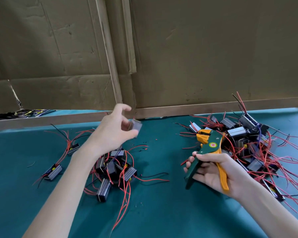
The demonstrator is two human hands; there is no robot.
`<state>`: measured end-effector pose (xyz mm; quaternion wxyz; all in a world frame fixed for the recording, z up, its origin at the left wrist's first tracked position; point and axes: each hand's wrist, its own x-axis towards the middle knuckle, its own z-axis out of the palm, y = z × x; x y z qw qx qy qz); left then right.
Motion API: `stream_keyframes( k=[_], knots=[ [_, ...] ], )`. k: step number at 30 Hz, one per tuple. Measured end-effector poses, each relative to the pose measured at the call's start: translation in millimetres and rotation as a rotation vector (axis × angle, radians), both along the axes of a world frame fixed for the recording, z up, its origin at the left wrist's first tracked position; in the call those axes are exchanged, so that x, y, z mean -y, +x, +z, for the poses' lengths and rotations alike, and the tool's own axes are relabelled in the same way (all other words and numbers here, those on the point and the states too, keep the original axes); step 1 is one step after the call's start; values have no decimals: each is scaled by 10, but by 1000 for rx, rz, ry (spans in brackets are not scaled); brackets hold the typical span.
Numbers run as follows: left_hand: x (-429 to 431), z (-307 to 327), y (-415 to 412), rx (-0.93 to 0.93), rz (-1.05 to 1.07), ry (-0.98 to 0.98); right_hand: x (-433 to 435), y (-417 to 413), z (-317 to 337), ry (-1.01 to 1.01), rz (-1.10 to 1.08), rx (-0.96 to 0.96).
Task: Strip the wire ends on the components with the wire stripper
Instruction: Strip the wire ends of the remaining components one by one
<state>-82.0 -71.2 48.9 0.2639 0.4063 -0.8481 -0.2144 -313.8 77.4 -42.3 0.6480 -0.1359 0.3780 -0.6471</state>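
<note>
My left hand is raised over the green table with its fingers spread and loosely curled. A blurred black component hangs in the air right at my thumb tip and below my raised index finger; no finger visibly closes on it. Under that hand lies a pile of black components with red and black wires. My right hand grips the handles of the green and orange wire stripper, jaws pointing up and away. A larger heap of components lies just behind the stripper.
Two stray components lie at the left of the green table. Small bits of cut insulation dot the middle. A cardboard wall with a wooden rail closes off the back.
</note>
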Motion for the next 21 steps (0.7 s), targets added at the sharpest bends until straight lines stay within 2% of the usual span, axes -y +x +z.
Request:
stream_keyframes(
  k=[2, 4, 6, 9, 11, 18, 21],
  knots=[
    [-96, -35, -116, -122, -66, -123, 2, 13, -14, -8, 7, 5],
    [-174, -130, -258, -129, -145, -187, 4, 11, -18, -16, 3, 8],
    [-231, -279, -395, 10, -209, -204, 7, 8, -18, -15, 1, 9],
    [-255, -538, -497, 334, -234, -191, 9, 9, -22, -18, 7, -3],
    [-237, -651, -501, 434, -242, -137, 6, 12, -21, -20, 15, -5],
    [-249, -712, -528, 273, -167, -106, 16, 20, -45, -7, 10, -8],
    [-258, -732, -538, 210, -140, 0, 18, 25, -48, -7, 10, -13]
  ],
)
